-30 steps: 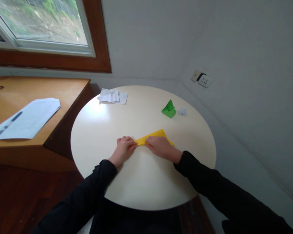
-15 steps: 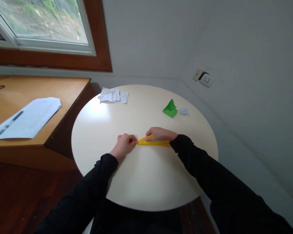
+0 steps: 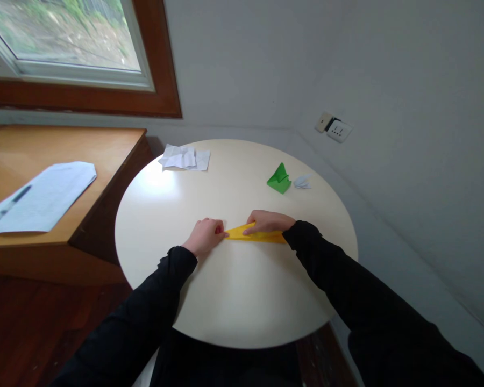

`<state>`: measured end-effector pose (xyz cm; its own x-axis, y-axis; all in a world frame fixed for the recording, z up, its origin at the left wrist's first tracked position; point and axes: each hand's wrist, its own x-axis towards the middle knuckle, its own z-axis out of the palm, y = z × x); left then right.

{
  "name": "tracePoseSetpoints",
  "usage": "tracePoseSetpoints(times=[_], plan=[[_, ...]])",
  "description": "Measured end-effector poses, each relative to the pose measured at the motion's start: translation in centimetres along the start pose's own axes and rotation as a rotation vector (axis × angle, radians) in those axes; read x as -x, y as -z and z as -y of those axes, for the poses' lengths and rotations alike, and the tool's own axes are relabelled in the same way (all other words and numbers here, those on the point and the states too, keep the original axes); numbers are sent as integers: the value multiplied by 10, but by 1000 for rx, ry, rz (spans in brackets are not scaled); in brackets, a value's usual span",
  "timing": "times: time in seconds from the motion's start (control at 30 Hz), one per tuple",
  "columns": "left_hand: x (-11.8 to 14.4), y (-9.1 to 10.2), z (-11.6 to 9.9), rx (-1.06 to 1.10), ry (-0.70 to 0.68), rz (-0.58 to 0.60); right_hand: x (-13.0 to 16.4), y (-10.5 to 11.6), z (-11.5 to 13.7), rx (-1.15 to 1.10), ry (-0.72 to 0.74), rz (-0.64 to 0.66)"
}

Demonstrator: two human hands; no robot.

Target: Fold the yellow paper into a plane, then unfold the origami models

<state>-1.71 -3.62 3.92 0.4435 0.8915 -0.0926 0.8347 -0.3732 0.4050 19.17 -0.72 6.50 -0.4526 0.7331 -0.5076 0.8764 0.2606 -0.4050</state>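
A folded yellow paper [image 3: 253,234] lies flat as a long narrow wedge near the middle of the round cream table [image 3: 234,301]. My left hand [image 3: 205,235] pins its pointed left tip with curled fingers. My right hand [image 3: 268,221] lies flat across the paper's upper edge and presses it down. Black sleeves cover both of my arms.
A green folded paper figure [image 3: 279,180] and a small white folded piece [image 3: 302,182] sit at the table's far right. Crumpled white sheets [image 3: 184,158] lie at the far edge. A wooden desk [image 3: 72,183] to the left carries a white sheet [image 3: 40,196]. A wall socket [image 3: 334,129] is nearby.
The yellow paper has gone from a wider triangle to a narrow wedge. My right hand moved from its near side to its far edge, and my left hand stayed on the tip.
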Motion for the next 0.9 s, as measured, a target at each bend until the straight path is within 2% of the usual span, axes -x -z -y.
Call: tracePoseSetpoints(times=[0.27, 0.33, 0.4, 0.47, 0.57, 0.7, 0.9], plan=[[5, -9, 1, -75, -68, -97, 3, -8, -8, -60, 22, -64], [9, -17, 1, -74, -88, -214, 5, -9, -7, -66, 22, -84], [19, -28, -2, -84, -139, -400, 5, -11, -7, -55, 28, -98], [32, -41, -8, -105, -261, -494, 6, -12, -8, -45, 40, -113], [51, -60, -22, -188, -359, -506, 5, -15, -9, -43, 43, -143], [61, -79, -34, -274, -272, -420, 5, -16, -11, -28, 31, -159], [59, -83, -32, -311, -239, -390, 10, -12, -21, -59, 102, -137]])
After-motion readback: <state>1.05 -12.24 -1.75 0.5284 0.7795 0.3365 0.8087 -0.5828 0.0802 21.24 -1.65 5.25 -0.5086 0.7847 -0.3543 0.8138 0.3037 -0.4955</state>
